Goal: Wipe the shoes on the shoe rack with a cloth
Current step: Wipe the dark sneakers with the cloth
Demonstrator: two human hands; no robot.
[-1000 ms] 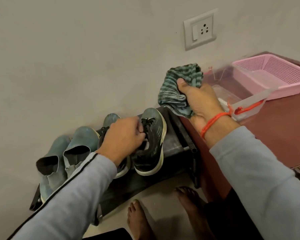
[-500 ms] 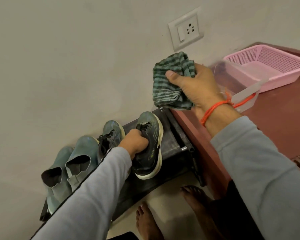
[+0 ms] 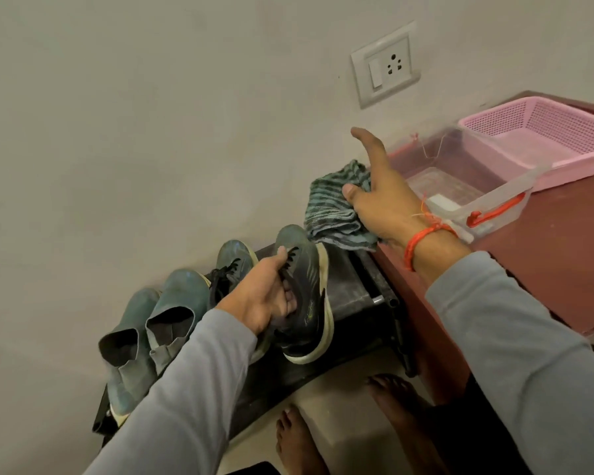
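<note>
Dark sneaker tilted up off black shoe rack, L hand gripping it w/ fingers inside the opening, thumb by the laces.

Rack sits low vs plain grey wall, pale floor below; 2nd laced sneaker + pair of grey-blue slip-ons alongside. No readable writing. R hand above rack's right end, holds striped green cloth w/ thumb and lower fingers, index finger stuck out straight; red thread on wrist. Beside it: reddish-brown tabletop, clear box, pink basket. Wall socket above.
</note>
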